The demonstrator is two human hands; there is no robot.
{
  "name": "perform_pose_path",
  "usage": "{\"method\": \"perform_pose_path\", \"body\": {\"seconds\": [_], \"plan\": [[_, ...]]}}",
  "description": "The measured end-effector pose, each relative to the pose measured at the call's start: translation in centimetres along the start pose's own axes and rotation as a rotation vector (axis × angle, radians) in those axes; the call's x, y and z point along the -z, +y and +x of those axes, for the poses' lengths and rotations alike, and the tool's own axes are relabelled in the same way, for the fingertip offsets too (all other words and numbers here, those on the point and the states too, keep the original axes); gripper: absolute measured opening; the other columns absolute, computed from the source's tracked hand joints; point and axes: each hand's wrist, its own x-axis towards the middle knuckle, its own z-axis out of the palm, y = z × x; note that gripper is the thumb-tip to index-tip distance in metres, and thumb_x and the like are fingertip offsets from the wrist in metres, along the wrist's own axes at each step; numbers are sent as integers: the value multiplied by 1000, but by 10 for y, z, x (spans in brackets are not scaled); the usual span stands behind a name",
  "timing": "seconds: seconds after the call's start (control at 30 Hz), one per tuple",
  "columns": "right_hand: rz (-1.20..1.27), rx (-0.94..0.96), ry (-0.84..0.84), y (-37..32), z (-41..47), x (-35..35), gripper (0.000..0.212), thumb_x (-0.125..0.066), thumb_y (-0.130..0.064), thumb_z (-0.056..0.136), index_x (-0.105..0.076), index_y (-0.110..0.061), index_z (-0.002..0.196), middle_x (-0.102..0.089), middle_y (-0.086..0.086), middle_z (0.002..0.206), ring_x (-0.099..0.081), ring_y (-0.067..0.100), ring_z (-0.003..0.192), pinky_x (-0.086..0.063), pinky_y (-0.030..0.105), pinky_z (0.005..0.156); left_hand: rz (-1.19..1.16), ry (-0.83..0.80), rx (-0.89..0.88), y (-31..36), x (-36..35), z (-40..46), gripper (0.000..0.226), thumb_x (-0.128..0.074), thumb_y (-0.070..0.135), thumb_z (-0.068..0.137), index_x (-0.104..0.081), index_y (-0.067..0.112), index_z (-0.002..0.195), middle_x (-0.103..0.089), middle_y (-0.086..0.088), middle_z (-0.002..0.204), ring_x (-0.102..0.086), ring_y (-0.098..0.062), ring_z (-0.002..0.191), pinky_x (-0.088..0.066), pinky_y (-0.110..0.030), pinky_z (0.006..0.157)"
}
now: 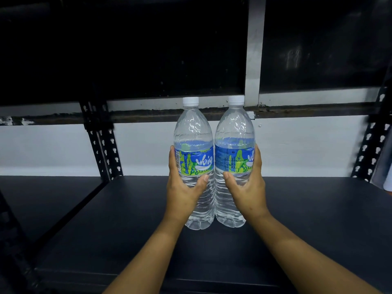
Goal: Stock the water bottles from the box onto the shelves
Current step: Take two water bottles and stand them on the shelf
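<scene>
Water bottles, two, upright and side by side, touching, over the dark shelf [307, 209]. Left hand [182, 187] grips left bottle [194, 145] around the label; right hand [248, 187] grips right bottle [234, 141] likewise. White caps up; slotted posts [104, 145] beyond left hand.

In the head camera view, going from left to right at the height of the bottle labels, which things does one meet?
Left slotted upright → left hand → left water bottle → right water bottle → right hand → right slotted upright.
</scene>
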Motion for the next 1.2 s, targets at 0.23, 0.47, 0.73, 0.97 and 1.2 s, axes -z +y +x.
{"method": "perform_pose_path", "body": {"seconds": [0.23,0.47,0.73,0.97,1.2], "plan": [[-33,6,9,13,13,-9,96,-76,-28,81,-12,-38,152,-53,-8,137,-59,1,114,-50,35,101,43,15,3,-14,-6,16,102,-78,10,79,-11,38,151,-45,11,144,-51,5,123,-43,-15,101],[-32,2,24,22,25,-17,95,-75,-27,82,-12,-38,151,-53,-12,136,-58,-5,112,-45,14,95,76,19,14,-23,-10,29,102,-78,19,79,-10,39,152,-40,8,150,-47,1,129,-42,-24,107],[-49,-10,25,26,33,-22,97,-75,-30,81,-9,-39,152,-47,-13,143,-54,-3,117,-36,7,92,132,-6,34,-29,-10,39,102,-77,32,79,-5,46,150,-35,11,154,-42,-4,135,-40,-37,112],[-64,-22,16,29,40,-26,98,-75,-36,80,-7,-45,150,-47,-12,143,-54,4,121,-44,27,101,144,-10,53,-30,-12,47,102,-75,38,77,-5,48,150,-35,13,154,-40,-5,136,-38,-36,112],[-79,-20,14,33,48,-30,98,-75,-34,81,-8,-42,151,-45,-15,143,-54,3,120,-45,30,101,137,1,55,-37,-13,53,100,-71,53,71,-5,52,147,-34,12,154,-40,-7,137,-38,-39,113]]}}
